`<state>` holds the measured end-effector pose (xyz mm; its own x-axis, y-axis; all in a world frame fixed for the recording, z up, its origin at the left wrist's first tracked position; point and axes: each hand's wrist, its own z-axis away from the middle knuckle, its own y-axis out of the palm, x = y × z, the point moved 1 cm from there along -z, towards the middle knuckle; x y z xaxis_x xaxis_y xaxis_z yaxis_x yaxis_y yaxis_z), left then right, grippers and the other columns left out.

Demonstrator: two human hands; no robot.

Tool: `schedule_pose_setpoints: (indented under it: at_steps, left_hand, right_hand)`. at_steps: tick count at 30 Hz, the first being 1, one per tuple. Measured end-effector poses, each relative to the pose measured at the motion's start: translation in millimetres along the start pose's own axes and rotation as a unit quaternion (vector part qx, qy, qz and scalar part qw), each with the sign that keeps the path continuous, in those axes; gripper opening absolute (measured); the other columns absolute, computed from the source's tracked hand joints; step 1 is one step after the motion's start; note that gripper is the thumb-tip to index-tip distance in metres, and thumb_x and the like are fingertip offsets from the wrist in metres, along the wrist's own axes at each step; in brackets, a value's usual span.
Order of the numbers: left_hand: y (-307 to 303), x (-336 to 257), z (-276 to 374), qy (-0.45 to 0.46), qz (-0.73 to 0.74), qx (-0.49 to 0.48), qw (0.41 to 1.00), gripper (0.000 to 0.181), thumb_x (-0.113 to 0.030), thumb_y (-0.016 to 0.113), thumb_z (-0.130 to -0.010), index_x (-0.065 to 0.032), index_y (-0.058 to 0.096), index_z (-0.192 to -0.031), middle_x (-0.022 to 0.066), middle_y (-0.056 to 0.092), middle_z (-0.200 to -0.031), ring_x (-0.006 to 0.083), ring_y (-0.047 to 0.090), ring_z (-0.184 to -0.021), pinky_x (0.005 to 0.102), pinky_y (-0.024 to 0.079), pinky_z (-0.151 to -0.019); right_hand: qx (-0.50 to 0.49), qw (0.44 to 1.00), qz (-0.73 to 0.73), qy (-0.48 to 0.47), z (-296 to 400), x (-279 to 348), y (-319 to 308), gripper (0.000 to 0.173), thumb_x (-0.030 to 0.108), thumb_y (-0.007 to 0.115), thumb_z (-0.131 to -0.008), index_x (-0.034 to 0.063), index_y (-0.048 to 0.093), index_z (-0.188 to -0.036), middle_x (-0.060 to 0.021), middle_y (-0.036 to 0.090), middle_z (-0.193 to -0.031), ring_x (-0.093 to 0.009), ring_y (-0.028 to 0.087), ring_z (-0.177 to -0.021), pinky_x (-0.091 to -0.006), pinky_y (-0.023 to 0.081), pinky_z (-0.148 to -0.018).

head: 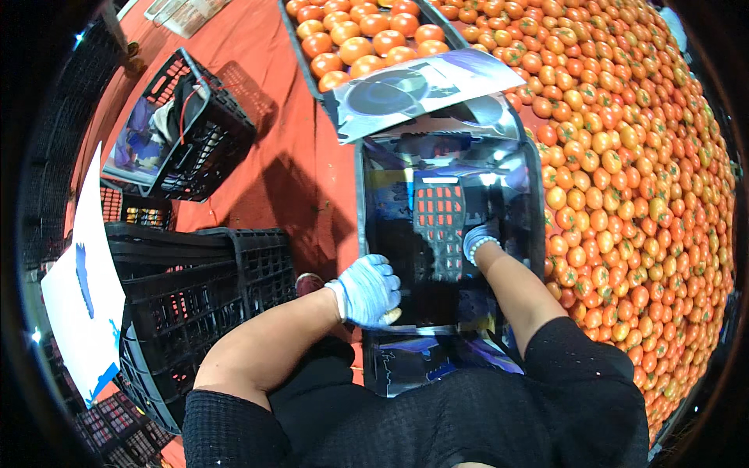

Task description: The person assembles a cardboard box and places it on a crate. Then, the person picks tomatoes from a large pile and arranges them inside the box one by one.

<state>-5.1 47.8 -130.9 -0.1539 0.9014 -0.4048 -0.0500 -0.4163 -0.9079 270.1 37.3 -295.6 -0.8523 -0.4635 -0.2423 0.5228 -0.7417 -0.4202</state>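
Right before me stands a black plastic crate, lined with dark glossy printed sheets. Its slotted floor shows between them. My left hand, in a white and blue knit glove, lies over the left rim near the front corner, fingers curled around it. Inside the crate, by the right wall, is my right hand in a similar glove; its fingers are mostly hidden against the liner. A liner flap hangs out over the near edge. Beyond the far rim, a loose printed sheet lies tilted, partly across a crate of tomatoes.
Loose tomatoes spread along the right. To the left stand stacked black crates with a white sheet beside them. Farther back, a tilted black crate holds sheets and cloth on the red ground cover.
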Motion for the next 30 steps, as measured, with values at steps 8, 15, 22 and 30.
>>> schedule_pose_setpoints:
  at_steps: [8,15,22,30]
  left_hand:
    - [12.1,3.7,1.0,0.037,0.059,-0.159,0.985,0.028,-0.038,0.060,-0.071,-0.0132,0.059,-0.059,0.0055,0.056,-0.068,0.0266,0.058,-0.072,0.0437,0.045,-0.086]
    - [3.8,9.8,-24.1,0.057,0.038,-0.094,0.993,0.028,-0.036,0.059,-0.071,-0.0137,0.060,-0.054,0.0049,0.057,-0.063,0.0252,0.057,-0.068,0.0409,0.044,-0.077]
    - [10.3,-2.5,7.9,-0.015,0.030,-0.060,0.998,0.027,-0.036,0.057,-0.070,-0.0155,0.062,-0.054,0.0030,0.059,-0.061,0.0235,0.058,-0.066,0.0382,0.041,-0.070]
    - [-6.0,-1.0,1.3,-0.013,0.027,-0.045,0.999,0.026,-0.036,0.061,-0.072,-0.0135,0.063,-0.059,0.0048,0.059,-0.068,0.0247,0.057,-0.069,0.0375,0.044,-0.076]
  right_hand:
    - [-0.355,0.931,-0.083,0.010,-32.7,56.7,-119.7,0.056,0.045,0.050,-0.089,0.0090,0.052,-0.132,-0.0209,0.041,-0.141,-0.035,0.039,-0.130,-0.0455,0.033,-0.105]
    - [-0.340,0.905,-0.257,0.022,-173.5,72.4,-32.0,0.063,0.037,0.041,-0.092,0.0072,0.030,-0.147,-0.0178,0.021,-0.154,-0.038,0.016,-0.143,-0.0504,0.013,-0.116]
    - [-0.203,0.950,-0.185,-0.150,19.8,125.4,-69.4,0.036,0.034,0.044,-0.092,0.0131,0.066,-0.111,-0.0155,0.061,-0.119,-0.028,0.056,-0.111,-0.0378,0.042,-0.094]
    - [-0.202,0.876,-0.299,-0.320,67.5,124.0,-41.4,0.031,0.032,0.054,-0.084,0.0083,0.067,-0.099,-0.0155,0.066,-0.102,-0.032,0.062,-0.091,-0.0430,0.050,-0.078]
